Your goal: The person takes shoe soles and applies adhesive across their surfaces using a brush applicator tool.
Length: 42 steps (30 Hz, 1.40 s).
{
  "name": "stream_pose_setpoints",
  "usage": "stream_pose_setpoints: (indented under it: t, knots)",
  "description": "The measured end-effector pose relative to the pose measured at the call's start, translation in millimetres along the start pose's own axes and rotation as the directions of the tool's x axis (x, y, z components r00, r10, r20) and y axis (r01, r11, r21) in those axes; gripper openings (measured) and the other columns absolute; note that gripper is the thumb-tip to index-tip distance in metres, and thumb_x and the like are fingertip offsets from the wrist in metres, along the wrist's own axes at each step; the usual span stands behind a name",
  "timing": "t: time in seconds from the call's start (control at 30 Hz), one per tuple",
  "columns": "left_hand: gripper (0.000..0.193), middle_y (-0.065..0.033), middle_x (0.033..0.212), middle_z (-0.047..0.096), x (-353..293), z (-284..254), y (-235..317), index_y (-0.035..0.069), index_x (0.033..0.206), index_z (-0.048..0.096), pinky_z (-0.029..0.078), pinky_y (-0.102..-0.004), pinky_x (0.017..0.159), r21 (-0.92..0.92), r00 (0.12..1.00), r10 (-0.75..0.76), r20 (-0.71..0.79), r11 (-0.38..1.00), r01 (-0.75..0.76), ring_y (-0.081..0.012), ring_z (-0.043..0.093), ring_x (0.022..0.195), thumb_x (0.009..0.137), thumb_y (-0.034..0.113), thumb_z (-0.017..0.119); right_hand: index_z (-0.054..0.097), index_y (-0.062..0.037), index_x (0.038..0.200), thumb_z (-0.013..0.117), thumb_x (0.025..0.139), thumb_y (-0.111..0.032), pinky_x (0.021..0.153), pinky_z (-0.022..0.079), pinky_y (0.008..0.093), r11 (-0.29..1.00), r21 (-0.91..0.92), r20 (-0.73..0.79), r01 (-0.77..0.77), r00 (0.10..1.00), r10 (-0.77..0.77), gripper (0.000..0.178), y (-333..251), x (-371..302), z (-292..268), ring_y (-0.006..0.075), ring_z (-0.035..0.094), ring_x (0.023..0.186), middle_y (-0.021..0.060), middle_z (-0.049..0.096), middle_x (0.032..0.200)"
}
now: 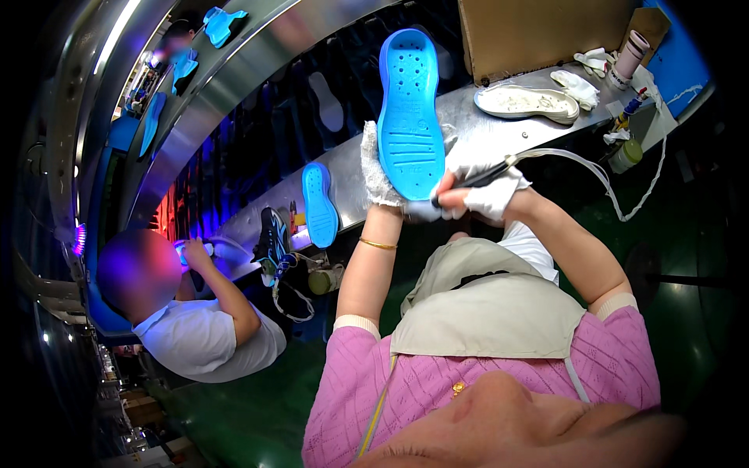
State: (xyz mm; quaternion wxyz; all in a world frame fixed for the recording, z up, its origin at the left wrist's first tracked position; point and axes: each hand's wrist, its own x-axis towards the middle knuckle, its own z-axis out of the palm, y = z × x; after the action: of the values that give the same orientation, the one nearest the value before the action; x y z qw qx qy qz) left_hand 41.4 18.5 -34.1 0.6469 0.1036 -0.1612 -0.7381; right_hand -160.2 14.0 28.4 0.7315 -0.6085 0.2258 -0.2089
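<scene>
My left hand [374, 175], in a white knit glove, is closed round the edges of a bright blue shoe sole [409, 125]. The sole stands nearly upright in the picture, its hollow inner face with small holes and ridges turned toward me. In my right hand [493, 196], partly covered by a white glove with bare fingertips, is a black pen-like glue brush [485, 176]. A clear hose [581, 157] runs from its back end. The brush tip is close to the sole's heel end; I cannot tell whether it touches.
A metal bench [355, 160] runs alongside a dark conveyor [292, 117]. Another blue sole [318, 207] and a dark shoe [271, 242] lie to the left. At right are a cream sole [527, 104], a cardboard box [538, 39] and a pink tumbler [630, 56]. A co-worker [207, 327] sits left.
</scene>
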Motion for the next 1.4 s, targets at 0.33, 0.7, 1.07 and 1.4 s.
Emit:
stream_pose_setpoints:
  t: [0.33, 0.7, 1.07, 1.4]
  knots:
    - [0.055, -0.0145, 0.128, 0.051, -10, -17, -17, 0.006, 0.134, 0.041, 0.044, -0.0409, 0.097, 0.021, 0.987, 0.113, 0.111, 0.993, -0.116, -0.0278, 0.053, 0.113, 0.097, 0.046, 0.034, 0.063, -0.0053, 0.085, 0.073, 0.073, -0.003, 0.065, 0.049, 0.0280, 0.805, -0.361, 0.031, 0.472, 0.868, -0.495, 0.016, 6, 9, 20, 0.0166, 0.061, 0.070, 0.0061, 0.062, 0.077]
    - [0.068, -0.0187, 0.121, 0.054, -7, -11, -18, 0.002, 0.129, 0.043, 0.045, -0.0431, 0.095, -0.011, 0.992, 0.120, 0.034, 0.993, -0.119, -0.0327, 0.057, 0.103, 0.090, 0.057, 0.038, 0.065, -0.0015, 0.092, 0.071, 0.078, -0.004, 0.069, 0.050, 0.0257, 0.830, -0.368, -0.014, 0.419, 0.890, -0.456, 0.015, -3, 20, 5, 0.0128, 0.063, 0.075, 0.0072, 0.066, 0.085]
    - [0.082, -0.0239, 0.138, 0.038, -31, 24, -19, 0.002, 0.143, 0.025, 0.039, -0.0537, 0.101, -0.003, 0.983, -0.136, 0.121, 0.991, 0.137, -0.0435, 0.043, 0.123, 0.087, 0.057, 0.048, 0.066, -0.0038, 0.082, 0.073, 0.077, -0.009, 0.063, 0.048, 0.0224, 0.827, -0.475, -0.420, 0.300, 0.749, -0.512, 0.010, -23, 58, -98, 0.0091, 0.058, 0.066, 0.0018, 0.063, 0.072]
    - [0.083, -0.0218, 0.120, 0.055, 9, 87, 44, -0.002, 0.136, 0.036, 0.052, -0.0453, 0.087, 0.421, 0.993, 0.046, 0.105, 0.903, -0.087, -0.0354, 0.061, 0.101, 0.088, 0.065, 0.038, 0.066, -0.0064, 0.084, 0.075, 0.071, 0.003, 0.064, 0.050, 0.0247, 0.636, -0.495, -0.175, 0.592, 0.649, -0.740, 0.019, -25, 9, -25, 0.0142, 0.062, 0.068, 0.0063, 0.065, 0.078]
